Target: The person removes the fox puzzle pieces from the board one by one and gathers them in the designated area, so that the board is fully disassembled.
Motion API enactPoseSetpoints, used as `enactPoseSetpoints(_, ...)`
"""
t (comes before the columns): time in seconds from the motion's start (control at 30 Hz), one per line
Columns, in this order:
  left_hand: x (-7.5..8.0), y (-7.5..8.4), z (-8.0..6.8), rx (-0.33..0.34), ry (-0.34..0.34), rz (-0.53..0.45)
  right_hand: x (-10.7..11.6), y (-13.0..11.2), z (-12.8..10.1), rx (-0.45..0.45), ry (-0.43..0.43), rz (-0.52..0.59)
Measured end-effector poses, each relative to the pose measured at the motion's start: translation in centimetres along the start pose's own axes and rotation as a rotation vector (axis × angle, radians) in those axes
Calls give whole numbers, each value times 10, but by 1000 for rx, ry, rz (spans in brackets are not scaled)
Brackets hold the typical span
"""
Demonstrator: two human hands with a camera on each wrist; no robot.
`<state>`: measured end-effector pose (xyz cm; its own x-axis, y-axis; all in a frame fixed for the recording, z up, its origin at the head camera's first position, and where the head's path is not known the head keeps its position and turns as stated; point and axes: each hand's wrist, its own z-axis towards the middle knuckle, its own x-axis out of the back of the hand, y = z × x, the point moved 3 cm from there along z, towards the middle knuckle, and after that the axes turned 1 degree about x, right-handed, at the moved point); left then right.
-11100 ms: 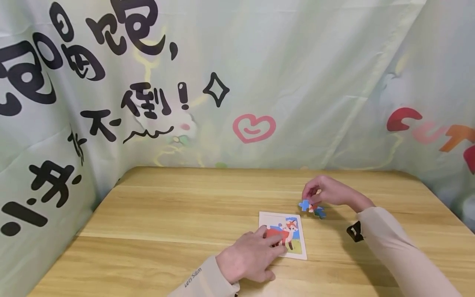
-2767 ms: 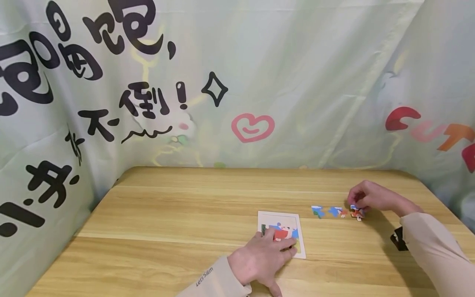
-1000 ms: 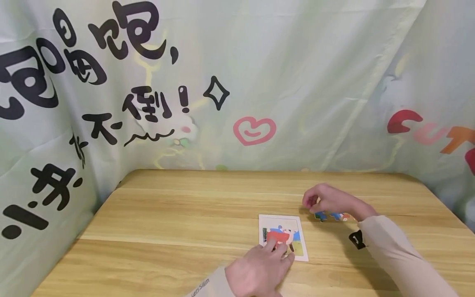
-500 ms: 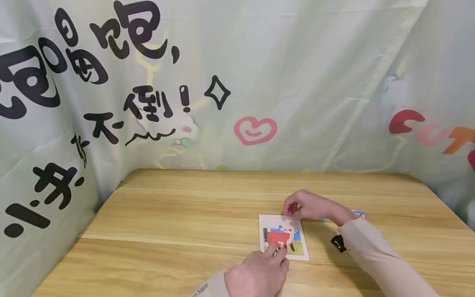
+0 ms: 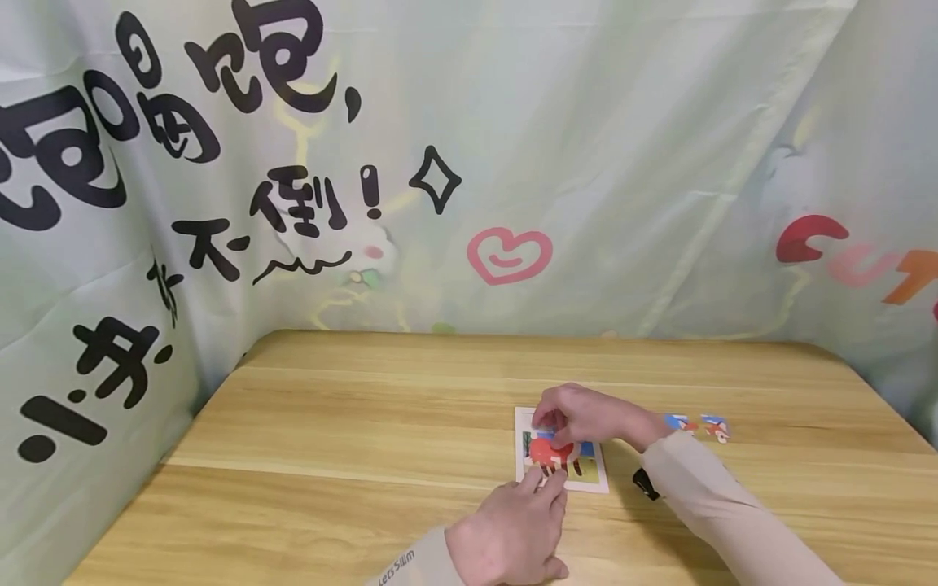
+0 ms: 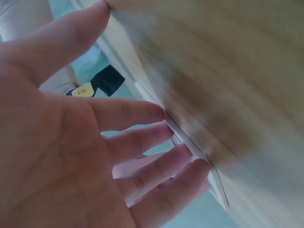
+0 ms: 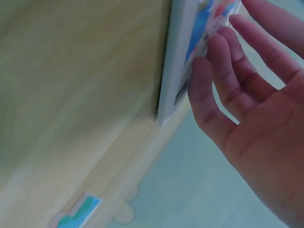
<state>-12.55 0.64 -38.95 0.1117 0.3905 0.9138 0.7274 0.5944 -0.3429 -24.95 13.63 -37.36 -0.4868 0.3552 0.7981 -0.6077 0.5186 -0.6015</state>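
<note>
**Two hands on the puzzle board**

The left hand, fingers straight, is pressing the puzzle board's near edge. The board is lying flat on the table, long axis running away from the person. The right hand is covering its far end, fingertips apparently touching a piece. Loose pieces are lying rightward.

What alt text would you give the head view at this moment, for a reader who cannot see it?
A person's right hand reaches over the far part of a small puzzle board on a wooden table, while the left hand rests its fingertips on the board's near edge. Loose puzzle pieces lie to the right of the board, and a printed fabric backdrop hangs behind the table.
</note>
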Motion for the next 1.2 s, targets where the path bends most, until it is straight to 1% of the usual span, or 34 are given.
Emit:
enactPoseSetpoints(0.1,-1,0,2,-8,-4,28,-3,0,2,-32,3,15)
enactPoseSetpoints(0.2,-2,0,3,-10,-30,34,-5,-1,4,-69,-5,78)
enactPoseSetpoints(0.27,-1,0,3,-7,-42,36,-4,-2,4,-62,-6,77)
enactPoseSetpoints(0.37,-1,0,3,-4,-46,25,-4,-3,4,-36,-10,42)
enactPoseSetpoints(0.4,0,-1,3,-3,-42,22,-4,-3,4,-26,-8,27)
enactPoseSetpoints(0.57,2,-2,2,-6,-31,-4,-5,-4,4,-20,-17,61)
enactPoseSetpoints(0.73,2,-2,1,3,-5,-11,-6,-7,4,21,-25,27)
enactPoseSetpoints(0.97,2,-5,2,19,-2,-39,-7,-5,6,-14,-40,73)
enactPoseSetpoints(1.2,3,-8,2,21,-10,-98,-7,-5,6,-6,-32,96)
